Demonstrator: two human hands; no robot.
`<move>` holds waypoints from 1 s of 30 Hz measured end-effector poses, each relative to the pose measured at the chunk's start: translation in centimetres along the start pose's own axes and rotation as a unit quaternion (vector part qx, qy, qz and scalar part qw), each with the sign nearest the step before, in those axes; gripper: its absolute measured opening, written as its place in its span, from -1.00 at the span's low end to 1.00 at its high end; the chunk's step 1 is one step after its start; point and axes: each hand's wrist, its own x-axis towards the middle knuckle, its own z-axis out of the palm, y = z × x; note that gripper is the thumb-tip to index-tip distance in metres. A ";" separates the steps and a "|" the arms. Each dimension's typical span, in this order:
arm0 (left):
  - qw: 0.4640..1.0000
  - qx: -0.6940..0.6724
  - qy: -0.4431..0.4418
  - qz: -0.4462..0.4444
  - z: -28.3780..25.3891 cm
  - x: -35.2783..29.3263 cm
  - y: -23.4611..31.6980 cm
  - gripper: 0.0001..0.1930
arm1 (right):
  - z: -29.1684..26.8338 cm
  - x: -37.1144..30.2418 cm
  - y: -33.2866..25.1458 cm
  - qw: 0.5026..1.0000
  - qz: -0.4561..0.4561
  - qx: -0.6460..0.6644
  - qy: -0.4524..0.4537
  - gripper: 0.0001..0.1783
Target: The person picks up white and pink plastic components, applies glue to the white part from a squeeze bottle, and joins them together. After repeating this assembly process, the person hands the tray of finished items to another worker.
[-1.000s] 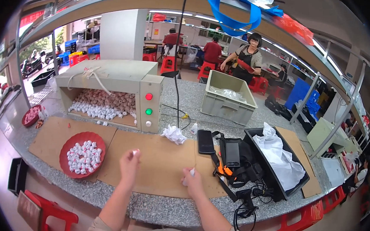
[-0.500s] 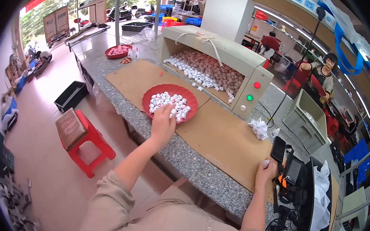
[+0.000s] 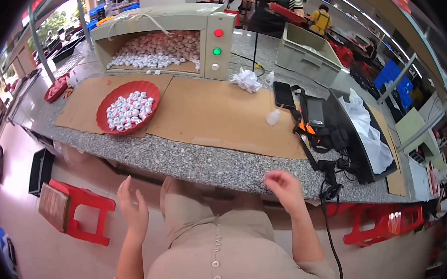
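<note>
My left hand (image 3: 133, 207) is raised in front of the counter, off its near edge, with fingers apart and nothing in it. My right hand (image 3: 286, 188) is over the counter's front edge, its fingers curled together, and nothing shows between them. A red scalloped bowl (image 3: 104, 108) on the cardboard to the left holds many small white ring-like pieces (image 3: 129, 111), some with pinkish-red marks. Beyond my right hand, a small translucent white squeeze bottle (image 3: 273, 116) lies on the cardboard sheet (image 3: 216, 111).
A box-shaped machine (image 3: 217, 61) with lit red and green buttons holds more pieces. Crumpled white paper (image 3: 246, 80), a phone (image 3: 283, 94), black straps and cables (image 3: 335, 154), and a grey crate (image 3: 308, 54) sit rightward. Red stools (image 3: 85, 213) stand below; a person (image 3: 281, 4) is across the counter.
My left hand has left the bowl and drawn back toward me. My right hand has let go of the small bottle and moved back to the counter edge. The view has turned right.
</note>
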 end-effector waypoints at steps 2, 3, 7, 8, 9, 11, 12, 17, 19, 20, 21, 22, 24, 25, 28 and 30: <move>0.999 -0.008 -0.026 0.036 1.3 1.3 1.1 -0.62 | -1.8 -4.1 1.5 0.996 0.055 0.048 -0.047 -0.85; 0.997 -0.023 -0.026 0.069 2.4 1.8 1.2 -0.62 | -2.7 -5.7 1.7 0.992 0.096 0.075 -0.045 -0.84; 0.990 -0.044 -0.055 0.123 6.7 3.5 2.6 -0.62 | -8.3 -10.2 1.8 0.963 0.250 0.079 -0.065 -0.83; 0.988 -0.077 -0.074 0.107 7.6 3.7 3.4 -0.61 | -10.5 -11.3 2.3 0.943 0.318 0.040 -0.086 -0.82; 0.985 -0.087 -0.084 0.121 8.2 3.9 4.1 -0.62 | -12.1 -12.0 2.3 0.946 0.317 -0.041 -0.046 -0.81; 0.978 -0.093 -0.103 0.156 9.6 4.5 5.1 -0.63 | -14.6 -13.0 0.3 0.941 0.285 -0.169 0.065 -0.82; 0.973 -0.117 -0.119 0.157 10.4 4.8 5.9 -0.63 | -15.2 -13.2 -1.5 0.935 0.253 -0.211 0.135 -0.83; 0.951 -0.164 -0.166 0.204 12.8 8.3 9.0 -0.64 | -15.4 -10.3 -9.0 0.951 0.054 -0.109 0.285 -0.88; 0.953 -0.158 -0.146 0.212 12.6 10.1 9.4 -0.64 | -15.4 -8.1 -11.0 0.957 0.039 -0.131 0.254 -0.89; 0.959 -0.156 -0.139 0.193 12.2 10.9 9.7 -0.64 | -15.3 -7.0 -12.2 0.961 0.026 -0.155 0.225 -0.89; 0.965 -0.148 -0.134 0.170 11.6 11.5 10.0 -0.64 | -15.2 -5.8 -14.6 0.951 0.001 -0.203 0.232 -0.91; 0.968 -0.138 -0.131 0.162 10.9 12.5 10.5 -0.64 | -15.2 -4.9 -17.2 0.939 -0.024 -0.249 0.235 -0.90; 0.967 -0.166 -0.114 0.159 9.1 15.2 11.9 -0.63 | -17.0 -4.2 -22.0 0.926 -0.152 -0.304 0.162 -0.91; 0.970 -0.137 -0.116 0.161 8.1 16.5 12.5 -0.64 | -17.2 -2.9 -25.0 0.907 -0.237 -0.323 0.132 -0.91; 0.981 -0.136 -0.068 0.123 4.0 18.9 13.2 -0.65 | -17.0 1.1 -31.9 0.926 -0.326 -0.184 0.038 -0.85; 0.985 -0.136 -0.029 0.100 0.6 20.7 14.3 -0.67 | -16.9 2.9 -35.9 0.896 -0.406 -0.180 0.024 -0.80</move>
